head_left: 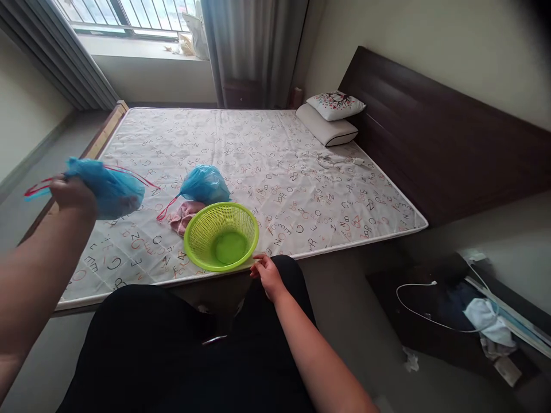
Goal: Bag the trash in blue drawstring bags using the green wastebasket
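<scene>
My left hand [71,195] grips the gathered neck of a filled blue plastic bag [114,192] with red drawstrings, held over the left side of the mattress. A second blue plastic bag [209,183], its neck closed and a red drawstring trailing, lies on the mattress. Between that bag and a green plastic basket [221,252] is a crumpled pink cloth [186,215]. The basket tilts toward me at the mattress edge, with nothing visible inside. Just right of its rim, above my knee, is my right hand [269,278], fingers loosely bent and apart, holding nothing.
The letter-printed mattress [275,155] spans the middle, with two stacked pillows [331,117] by the dark headboard [430,115]. A white cable [434,318] and a white cloth [484,315] lie on a low dark table at right. Grey curtains flank the window.
</scene>
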Tool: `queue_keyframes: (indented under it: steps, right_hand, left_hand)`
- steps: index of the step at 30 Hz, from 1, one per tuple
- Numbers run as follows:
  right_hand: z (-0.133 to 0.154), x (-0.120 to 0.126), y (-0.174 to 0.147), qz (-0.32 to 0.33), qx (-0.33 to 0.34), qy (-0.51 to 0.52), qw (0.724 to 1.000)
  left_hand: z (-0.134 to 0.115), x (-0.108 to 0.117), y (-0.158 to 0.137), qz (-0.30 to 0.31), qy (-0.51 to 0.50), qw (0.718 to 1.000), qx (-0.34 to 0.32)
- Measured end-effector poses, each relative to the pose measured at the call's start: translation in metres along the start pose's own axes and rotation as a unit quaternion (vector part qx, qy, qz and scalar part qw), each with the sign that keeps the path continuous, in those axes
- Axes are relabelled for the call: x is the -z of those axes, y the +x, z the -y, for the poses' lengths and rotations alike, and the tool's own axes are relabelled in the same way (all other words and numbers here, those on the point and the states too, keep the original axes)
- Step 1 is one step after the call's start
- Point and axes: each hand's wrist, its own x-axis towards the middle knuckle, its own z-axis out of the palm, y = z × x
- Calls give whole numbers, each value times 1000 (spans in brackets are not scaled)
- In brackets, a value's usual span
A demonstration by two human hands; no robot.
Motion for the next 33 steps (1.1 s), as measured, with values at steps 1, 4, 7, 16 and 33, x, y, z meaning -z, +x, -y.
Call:
queue_keyframes:
  steps: [1,4,7,16,33]
  right_hand:
    - [0,0,0,0,-4,4,1000]
    - [1,2,0,-1,-19,17,1000]
    - [2,3,-1,-6,-30,21,999]
    - [6,1,-2,-3,-40,17,999]
    - [7,5,-16,1,-37,37,999]
  left_hand:
    - [12,1,-8,19,60,997,37]
    - [46,3,-38,150,145,975,74]
    - [69,2,-73,249,151,956,27]
    - [94,-1,-141,265,142,951,-67]
    - [134,-9,-267,578,168,799,18]
